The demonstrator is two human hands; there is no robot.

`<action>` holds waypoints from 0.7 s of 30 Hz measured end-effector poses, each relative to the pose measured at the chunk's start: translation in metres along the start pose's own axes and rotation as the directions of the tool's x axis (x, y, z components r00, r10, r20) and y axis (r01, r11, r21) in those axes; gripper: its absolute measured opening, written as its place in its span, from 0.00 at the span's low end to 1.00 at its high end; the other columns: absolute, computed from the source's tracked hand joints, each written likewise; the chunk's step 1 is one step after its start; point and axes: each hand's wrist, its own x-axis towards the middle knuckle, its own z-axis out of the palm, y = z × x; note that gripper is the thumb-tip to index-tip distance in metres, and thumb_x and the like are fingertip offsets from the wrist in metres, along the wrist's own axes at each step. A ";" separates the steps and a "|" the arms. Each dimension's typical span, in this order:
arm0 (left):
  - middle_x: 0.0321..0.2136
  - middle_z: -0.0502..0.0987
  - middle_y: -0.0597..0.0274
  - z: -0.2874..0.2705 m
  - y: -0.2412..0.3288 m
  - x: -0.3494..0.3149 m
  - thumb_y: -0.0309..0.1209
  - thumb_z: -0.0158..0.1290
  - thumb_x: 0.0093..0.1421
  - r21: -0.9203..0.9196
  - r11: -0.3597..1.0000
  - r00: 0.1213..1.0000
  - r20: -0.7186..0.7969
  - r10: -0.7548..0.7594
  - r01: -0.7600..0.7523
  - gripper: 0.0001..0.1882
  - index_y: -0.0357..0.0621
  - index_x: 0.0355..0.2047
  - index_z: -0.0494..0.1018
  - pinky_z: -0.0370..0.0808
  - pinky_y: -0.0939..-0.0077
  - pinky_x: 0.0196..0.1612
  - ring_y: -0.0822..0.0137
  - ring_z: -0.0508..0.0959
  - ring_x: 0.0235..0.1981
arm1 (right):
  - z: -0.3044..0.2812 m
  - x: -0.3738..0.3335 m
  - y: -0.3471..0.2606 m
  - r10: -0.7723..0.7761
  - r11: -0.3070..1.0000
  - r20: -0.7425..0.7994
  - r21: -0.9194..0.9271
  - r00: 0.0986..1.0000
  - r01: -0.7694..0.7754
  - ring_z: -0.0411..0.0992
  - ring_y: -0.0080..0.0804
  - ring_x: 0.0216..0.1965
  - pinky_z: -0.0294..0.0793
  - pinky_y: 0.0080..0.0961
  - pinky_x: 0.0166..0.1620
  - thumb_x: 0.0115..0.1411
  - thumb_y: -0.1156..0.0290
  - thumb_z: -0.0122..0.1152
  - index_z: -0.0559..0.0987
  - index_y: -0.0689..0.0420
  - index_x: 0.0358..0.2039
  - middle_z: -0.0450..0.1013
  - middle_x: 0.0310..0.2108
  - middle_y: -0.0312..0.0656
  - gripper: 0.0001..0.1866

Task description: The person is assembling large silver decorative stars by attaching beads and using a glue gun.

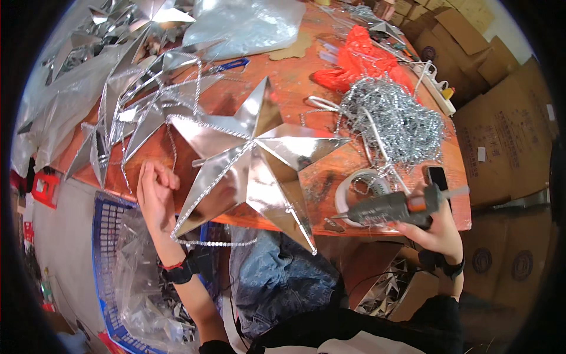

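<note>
Cardboard boxes (501,135) crowd the right of a cluttered workroom, and an orange-brown desk (295,88) fills the middle of the view, seen from above by the person working at it.

Along the desk's left edge lie several finished silver stars (124,112) and clear plastic wrap (244,23). Below that edge, on the floor side, a blue basket (106,236) holds more plastic.

The left hand (156,197) is raised at the desk's near-left edge, fingers loosely curled and grasping nothing that shows; it is just beside the lower-left point of a large mirrored silver star (259,156). That star rests over the near edge, partly overhanging the person's lap, with a bead chain (215,177) running along its left side and hanging loose underneath.

Further right sit a red plastic bag (359,56), a heap of silver chain (395,118) and a roll of white tape (359,189) near the near-right corner.

The right hand (436,227) is closed around a grey glue gun (392,207), nozzle aimed left toward the star.

Likely risks: the overhanging star could slide off the desk since no hand grips it; the hot nozzle could burn the nearby left fingers; the dangling chain could snag and pull away.
</note>
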 end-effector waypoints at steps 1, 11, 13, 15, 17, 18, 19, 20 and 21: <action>0.18 0.57 0.66 0.000 -0.001 0.000 0.35 0.37 0.66 0.002 1.000 1.000 -0.010 -0.001 0.001 0.13 0.41 0.27 0.62 0.60 0.76 0.27 0.72 0.59 0.20 | -0.002 0.006 0.000 0.011 1.000 0.014 -0.020 1.000 -0.011 0.71 0.25 0.30 0.68 0.22 0.31 0.47 0.65 0.71 0.75 0.63 0.35 0.72 0.27 0.42 0.19; 0.18 0.56 0.66 -0.005 -0.003 0.001 0.36 0.37 0.66 -0.018 1.000 1.000 -0.022 -0.015 0.015 0.13 0.42 0.26 0.60 0.58 0.77 0.26 0.73 0.56 0.20 | 0.008 0.026 0.025 0.041 0.980 -0.363 -0.168 0.931 -0.109 0.72 0.28 0.24 0.70 0.23 0.29 0.55 0.72 0.60 0.75 0.64 0.33 0.74 0.25 0.46 0.09; 0.17 0.56 0.66 -0.003 0.000 0.001 0.36 0.38 0.66 0.002 1.000 1.000 0.014 0.020 -0.020 0.13 0.42 0.26 0.60 0.58 0.77 0.26 0.73 0.57 0.20 | -0.011 0.034 0.026 0.193 0.969 -0.223 -0.113 0.956 -0.222 0.71 0.25 0.28 0.68 0.22 0.30 0.60 0.76 0.50 0.74 0.64 0.33 0.71 0.24 0.41 0.06; 0.17 0.56 0.66 -0.003 0.001 0.001 0.36 0.38 0.66 0.006 1.000 0.999 0.035 0.030 -0.030 0.13 0.42 0.27 0.60 0.58 0.77 0.26 0.73 0.57 0.20 | -0.027 0.052 0.026 0.221 0.962 -0.177 -0.119 0.959 -0.244 0.71 0.28 0.27 0.66 0.24 0.29 0.60 0.76 0.49 0.74 0.63 0.34 0.71 0.23 0.42 0.06; 0.17 0.57 0.65 -0.002 -0.002 0.001 0.36 0.38 0.66 -0.019 0.999 0.999 0.013 0.030 -0.030 0.13 0.42 0.27 0.60 0.59 0.77 0.26 0.72 0.58 0.20 | -0.038 0.072 0.037 0.067 0.969 -0.164 -0.223 0.984 -0.103 0.72 0.31 0.30 0.67 0.25 0.32 0.59 0.76 0.50 0.75 0.61 0.34 0.72 0.26 0.41 0.06; 0.17 0.57 0.65 -0.001 -0.002 0.001 0.36 0.38 0.66 -0.029 0.999 0.999 0.011 0.031 -0.031 0.13 0.42 0.27 0.60 0.59 0.77 0.26 0.72 0.58 0.20 | -0.043 0.081 0.043 -0.011 0.961 -0.151 -0.276 0.988 -0.032 0.72 0.32 0.31 0.68 0.26 0.33 0.58 0.76 0.50 0.75 0.60 0.35 0.72 0.27 0.41 0.06; 0.17 0.57 0.65 0.001 -0.003 0.001 0.36 0.38 0.66 -0.039 0.999 0.999 0.010 0.033 -0.032 0.13 0.42 0.27 0.60 0.59 0.77 0.26 0.72 0.58 0.20 | -0.046 0.090 0.046 -0.097 0.945 -0.148 -0.324 0.984 0.045 0.72 0.36 0.32 0.68 0.28 0.35 0.57 0.76 0.51 0.76 0.59 0.35 0.72 0.29 0.42 0.07; 0.17 0.57 0.65 -0.002 -0.003 0.001 0.36 0.38 0.66 -0.052 0.998 0.999 0.009 0.040 -0.040 0.13 0.42 0.27 0.60 0.60 0.76 0.26 0.72 0.59 0.20 | -0.044 0.103 0.051 -0.190 0.923 -0.137 -0.361 0.972 0.130 0.71 0.39 0.34 0.69 0.31 0.37 0.55 0.76 0.51 0.76 0.58 0.35 0.73 0.31 0.43 0.08; 0.17 0.58 0.65 -0.001 -0.002 0.001 0.36 0.38 0.66 -0.042 0.998 0.999 0.019 0.044 -0.043 0.13 0.42 0.27 0.61 0.60 0.76 0.26 0.72 0.60 0.20 | -0.045 0.112 0.053 -0.278 0.891 -0.124 -0.405 0.952 0.207 0.71 0.43 0.35 0.70 0.33 0.39 0.54 0.77 0.51 0.76 0.56 0.35 0.73 0.32 0.44 0.09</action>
